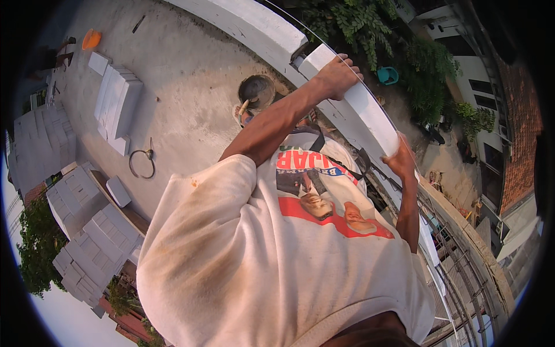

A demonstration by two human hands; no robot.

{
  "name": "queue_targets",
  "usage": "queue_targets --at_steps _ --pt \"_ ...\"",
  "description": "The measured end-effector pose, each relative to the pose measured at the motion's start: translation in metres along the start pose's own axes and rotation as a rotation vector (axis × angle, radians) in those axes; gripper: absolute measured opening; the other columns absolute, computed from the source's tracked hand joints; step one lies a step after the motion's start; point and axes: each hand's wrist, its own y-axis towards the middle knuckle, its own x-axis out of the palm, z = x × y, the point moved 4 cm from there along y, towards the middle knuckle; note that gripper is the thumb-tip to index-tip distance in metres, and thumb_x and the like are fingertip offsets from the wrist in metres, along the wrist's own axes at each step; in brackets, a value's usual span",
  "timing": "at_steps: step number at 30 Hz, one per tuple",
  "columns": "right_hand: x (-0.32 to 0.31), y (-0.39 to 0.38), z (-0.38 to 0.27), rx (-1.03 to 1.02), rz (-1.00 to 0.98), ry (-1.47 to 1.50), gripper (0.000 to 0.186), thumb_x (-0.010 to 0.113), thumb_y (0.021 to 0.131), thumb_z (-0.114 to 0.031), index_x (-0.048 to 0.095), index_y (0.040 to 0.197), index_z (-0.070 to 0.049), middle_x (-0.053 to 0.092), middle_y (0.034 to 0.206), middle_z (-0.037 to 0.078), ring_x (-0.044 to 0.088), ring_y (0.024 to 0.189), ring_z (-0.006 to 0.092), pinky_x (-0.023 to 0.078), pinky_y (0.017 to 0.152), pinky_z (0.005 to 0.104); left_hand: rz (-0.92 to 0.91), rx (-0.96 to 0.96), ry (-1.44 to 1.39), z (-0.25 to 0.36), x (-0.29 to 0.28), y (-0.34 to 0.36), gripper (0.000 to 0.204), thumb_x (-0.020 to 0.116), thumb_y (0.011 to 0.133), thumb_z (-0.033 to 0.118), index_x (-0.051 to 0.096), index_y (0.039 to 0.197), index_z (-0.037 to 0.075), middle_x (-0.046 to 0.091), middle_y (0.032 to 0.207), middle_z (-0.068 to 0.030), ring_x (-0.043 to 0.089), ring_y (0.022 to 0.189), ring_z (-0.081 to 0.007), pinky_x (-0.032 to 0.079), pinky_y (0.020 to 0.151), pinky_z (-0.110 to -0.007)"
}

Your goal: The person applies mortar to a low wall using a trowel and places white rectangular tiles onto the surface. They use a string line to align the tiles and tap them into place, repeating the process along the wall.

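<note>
A long white block (365, 115) forms part of a low wall, with a thin line along its outer edge and another white block (254, 26) beyond it, a small gap between them. My left hand (340, 76) is closed over the block's upper end. My right hand (400, 157) grips its lower end. A dark bucket (257, 89) with a wooden-handled tool (248, 104) stands beside the wall near my feet.
On the concrete floor (185, 87) lie a white block stack (115, 104), a coiled hose (141, 165) and an orange tub (91, 39). More blocks (92, 248) are piled left. Another person (62, 55) is at upper left. Beyond the wall are a drop, trees, roofs and rebar (462, 277).
</note>
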Motion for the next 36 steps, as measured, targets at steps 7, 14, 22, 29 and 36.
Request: queue_targets --at_steps 7,14,22,29,36 --pt "0.008 0.023 0.000 -0.052 0.022 -0.028 0.094 0.094 0.062 -0.016 0.052 0.145 -0.009 0.063 0.140 0.017 0.062 0.130 0.0381 0.052 0.109 0.0467 0.006 -0.061 -0.019 -0.016 0.013 -0.002 0.064 0.083 0.065 0.003 0.071 0.128 0.015 0.069 0.123 -0.0058 0.060 0.130 -0.0280 0.029 0.129 -0.048" --pt "0.009 0.030 -0.017 -0.062 0.012 -0.020 0.095 0.095 0.061 -0.016 0.052 0.145 -0.008 0.063 0.141 0.018 0.062 0.130 0.0391 0.052 0.108 0.0477 0.017 -0.085 -0.010 -0.032 0.023 -0.009 0.066 0.082 0.065 0.002 0.071 0.128 0.016 0.069 0.123 -0.0048 0.060 0.130 -0.0278 0.031 0.128 -0.047" --pt "0.011 0.026 -0.014 -0.039 0.017 -0.028 0.092 0.091 0.064 -0.014 0.050 0.146 -0.008 0.063 0.139 0.019 0.062 0.129 0.0413 0.052 0.106 0.0491 0.061 -0.051 -0.041 -0.031 0.017 -0.006 0.063 0.077 0.068 -0.003 0.071 0.128 0.015 0.069 0.124 -0.0039 0.060 0.129 -0.0270 0.033 0.127 -0.045" --pt "0.020 0.034 -0.007 -0.073 0.014 -0.049 0.093 0.091 0.066 -0.018 0.048 0.147 -0.010 0.061 0.142 0.018 0.061 0.130 0.0404 0.051 0.108 0.0496 0.130 0.009 -0.137 -0.045 0.027 -0.013 0.062 0.079 0.069 -0.002 0.072 0.128 0.014 0.071 0.127 -0.0048 0.061 0.127 -0.0265 0.035 0.123 -0.045" --pt "0.023 0.031 -0.007 -0.017 -0.005 -0.048 0.094 0.092 0.065 -0.019 0.048 0.148 -0.012 0.061 0.142 0.017 0.061 0.131 0.0394 0.051 0.109 0.0499 0.151 0.069 -0.143 -0.050 0.030 -0.011 0.068 0.087 0.064 0.010 0.070 0.130 0.015 0.071 0.127 -0.0052 0.062 0.125 -0.0279 0.036 0.122 -0.046"
